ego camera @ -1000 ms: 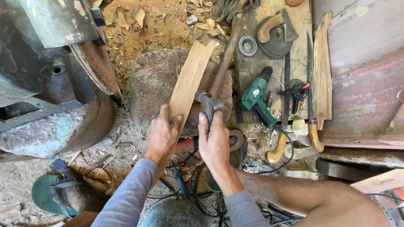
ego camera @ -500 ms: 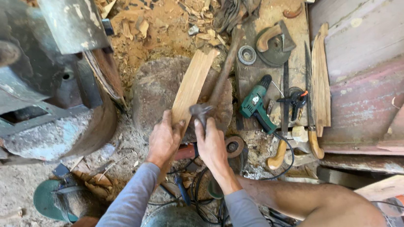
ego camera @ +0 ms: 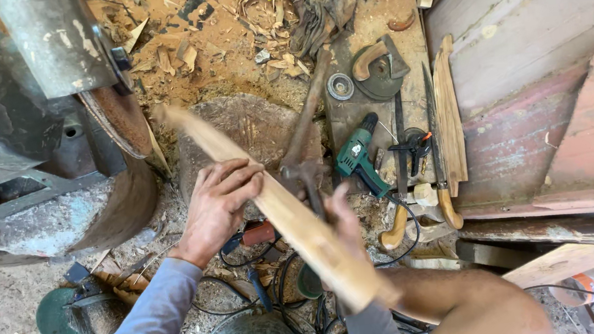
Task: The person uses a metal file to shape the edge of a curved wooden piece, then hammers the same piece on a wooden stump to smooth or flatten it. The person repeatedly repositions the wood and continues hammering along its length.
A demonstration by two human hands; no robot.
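**Wooden slat held across a chopping stump**

Over the stump [ego camera: 250, 131], a long pale wooden slat [ego camera: 272, 206] lies diagonally, its far end blurred near the rusty machine [ego camera: 31, 120] at upper left and its near end close to the camera at lower centre. The left hand [ego camera: 217, 204] rests on the slat's upper part, fingers [ego camera: 240, 176] curled over its edge in a firm grip. The right hand [ego camera: 343, 228] is partly hidden behind the slat; it closes on the head end of a rusty hatchet-like tool [ego camera: 303, 152], whose long handle runs up and away toward the wood chips.

Right of the stump, on a low board, lie a green electric drill [ego camera: 358, 157], a round bearing [ego camera: 340, 86], a curved wooden-handled blade [ego camera: 378, 68] and a long saw [ego camera: 442, 167]. Cables [ego camera: 288, 298] trail over the floor below the hands, and a green angle grinder [ego camera: 72, 316] sits at lower left.

Judged from this pose, good work means seating the slat steadily on the stump and keeping the left fingers well clear of the tool's edge.
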